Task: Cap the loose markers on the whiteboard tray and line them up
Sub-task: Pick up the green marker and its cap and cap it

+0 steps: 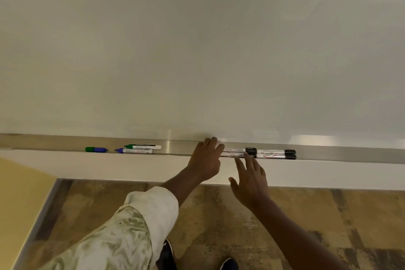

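Head view: black-capped markers (258,153) lie paired, end-to-end.

the scene is lit softly and rather dimly, with a warm yellowish cast. the whiteboard (197,39) is evenly lit, paler toward the upper right. bright glare patches are seen along its lower edge at the right, and a thin streak of reflection is caught on the metal tray (171,148). straight edges are bent by the wide lens. slight blur is seen on both hands, and marker labels cannot be read.
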`<state>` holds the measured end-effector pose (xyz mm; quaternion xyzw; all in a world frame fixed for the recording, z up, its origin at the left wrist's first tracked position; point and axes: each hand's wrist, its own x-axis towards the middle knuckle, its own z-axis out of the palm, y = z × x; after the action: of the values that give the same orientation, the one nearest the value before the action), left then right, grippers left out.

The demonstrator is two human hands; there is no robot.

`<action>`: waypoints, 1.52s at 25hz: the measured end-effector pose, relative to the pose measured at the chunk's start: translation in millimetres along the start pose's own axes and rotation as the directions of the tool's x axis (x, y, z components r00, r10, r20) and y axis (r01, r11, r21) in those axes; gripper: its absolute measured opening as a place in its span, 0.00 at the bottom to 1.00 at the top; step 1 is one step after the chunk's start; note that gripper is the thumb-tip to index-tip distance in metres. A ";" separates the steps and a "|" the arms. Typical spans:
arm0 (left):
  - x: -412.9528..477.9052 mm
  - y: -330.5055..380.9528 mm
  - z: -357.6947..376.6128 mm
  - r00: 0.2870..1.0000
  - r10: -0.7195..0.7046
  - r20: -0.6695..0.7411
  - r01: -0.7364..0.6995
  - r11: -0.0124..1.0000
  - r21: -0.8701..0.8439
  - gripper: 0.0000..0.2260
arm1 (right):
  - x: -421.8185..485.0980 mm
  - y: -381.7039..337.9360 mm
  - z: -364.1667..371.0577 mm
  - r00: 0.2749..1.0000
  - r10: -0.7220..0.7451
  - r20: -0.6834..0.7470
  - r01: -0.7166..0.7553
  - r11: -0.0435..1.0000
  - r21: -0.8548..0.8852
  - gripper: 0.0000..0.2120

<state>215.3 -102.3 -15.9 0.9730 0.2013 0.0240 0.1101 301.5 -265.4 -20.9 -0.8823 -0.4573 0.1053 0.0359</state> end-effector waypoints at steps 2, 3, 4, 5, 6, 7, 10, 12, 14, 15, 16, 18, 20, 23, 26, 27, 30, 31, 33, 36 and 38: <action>-20.1 -30.2 -6.6 0.998 -0.058 -0.032 0.057 0.998 -0.014 0.21 | 12.4 -19.2 -1.3 0.996 -0.073 -0.049 0.073 0.997 0.006 0.32; -31.2 -45.9 -10.0 0.995 -0.088 -0.047 0.087 0.996 -0.009 0.21 | 18.8 -30.5 -2.3 0.992 -0.111 -0.056 0.112 0.994 0.017 0.32; -44.7 -63.8 -13.7 0.991 -0.121 -0.063 0.122 0.993 0.001 0.21 | 25.3 -45.8 -3.0 0.987 -0.153 -0.053 0.155 0.987 0.031 0.31; -58.9 -81.0 -16.9 0.985 -0.157 -0.078 0.158 0.987 0.011 0.21 | 31.5 -61.7 -3.0 0.980 -0.194 -0.047 0.196 0.979 0.045 0.31; -73.7 -98.2 -19.3 0.976 -0.195 -0.094 0.197 0.980 0.014 0.21 | 37.4 -78.3 -2.0 0.972 -0.234 -0.038 0.236 0.970 0.059 0.31; -89.0 -115.5 -21.9 0.965 -0.238 -0.110 0.240 0.971 0.012 0.21 | 43.4 -96.0 -0.8 0.961 -0.275 -0.032 0.276 0.959 0.070 0.31; -128.1 -163.3 -31.6 0.918 -0.370 -0.141 0.376 0.926 0.017 0.22 | 59.0 -146.0 0.5 0.909 -0.416 -0.028 0.417 0.905 0.079 0.29; -150.8 -194.8 -38.9 0.882 -0.447 -0.149 0.455 0.890 0.024 0.22 | 69.5 -177.5 0.3 0.875 -0.484 -0.018 0.484 0.871 0.086 0.27; -169.8 -222.5 -46.4 0.839 -0.523 -0.150 0.532 0.846 0.028 0.21 | 80.3 -203.9 0.0 0.861 -0.509 -0.007 0.508 0.858 0.078 0.25; -177.8 -235.5 -49.9 0.815 -0.559 -0.152 0.569 0.822 0.031 0.20 | 86.3 -215.2 0.4 0.859 -0.512 0.000 0.511 0.857 0.067 0.24; -184.5 -247.6 -53.5 0.795 -0.588 -0.152 0.599 0.800 0.032 0.19 | 92.5 -224.6 1.9 0.860 -0.511 0.010 0.510 0.859 0.051 0.23; -192.4 -267.2 -60.3 0.760 -0.632 -0.149 0.642 0.766 0.030 0.18 | 103.8 -235.7 3.3 0.867 -0.496 0.045 0.497 0.868 -0.001 0.22; -195.0 -285.2 -65.0 0.736 -0.660 -0.150 0.670 0.742 0.021 0.17 | 113.6 -241.3 4.7 0.873 -0.483 0.075 0.487 0.870 -0.072 0.21; -191.5 -302.9 -66.9 0.752 -0.644 -0.139 0.655 0.754 0.050 0.16 | 118.9 -242.9 5.9 0.880 -0.470 0.072 0.475 0.869 -0.140 0.13; -183.7 -310.1 -66.9 0.799 -0.584 -0.142 0.597 0.800 0.063 0.12 | 119.9 -244.3 9.8 0.884 -0.462 0.076 0.468 0.864 -0.187 0.09; -180.9 -310.4 -66.6 0.825 -0.547 -0.141 0.560 0.825 0.073 0.10 | 119.9 -243.4 11.4 0.885 -0.462 0.056 0.464 0.866 -0.189 0.09; -173.0 -312.1 -62.4 0.891 -0.438 -0.120 0.451 0.886 0.112 0.09 | 117.4 -238.9 13.7 0.889 -0.458 0.011 0.454 0.876 -0.161 0.11; -171.1 -312.9 -61.2 0.902 -0.415 -0.115 0.428 0.895 0.125 0.08 | 115.6 -236.5 12.7 0.892 -0.453 -0.001 0.447 0.882 -0.149 0.11; -168.8 -315.1 -59.1 0.915 -0.388 -0.109 0.400 0.907 0.135 0.08 | 111.2 -232.1 10.6 0.903 -0.428 -0.017 0.423 0.897 -0.129 0.13; -169.0 -317.3 -57.7 0.929 -0.357 -0.100 0.369 0.919 0.138 0.06 | 103.7 -226.7 7.3 0.919 -0.390 -0.055 0.387 0.921 -0.049 0.14; -168.1 -317.8 -57.4 0.937 -0.334 -0.098 0.345 0.929 0.135 0.05 | 99.4 -223.8 6.2 0.927 -0.369 -0.070 0.370 0.929 0.002 0.13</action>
<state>-67.0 127.0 -31.5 0.9274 0.3719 0.0250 0.0315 176.9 -55.0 -6.4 -0.7834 -0.6128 0.0698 0.0775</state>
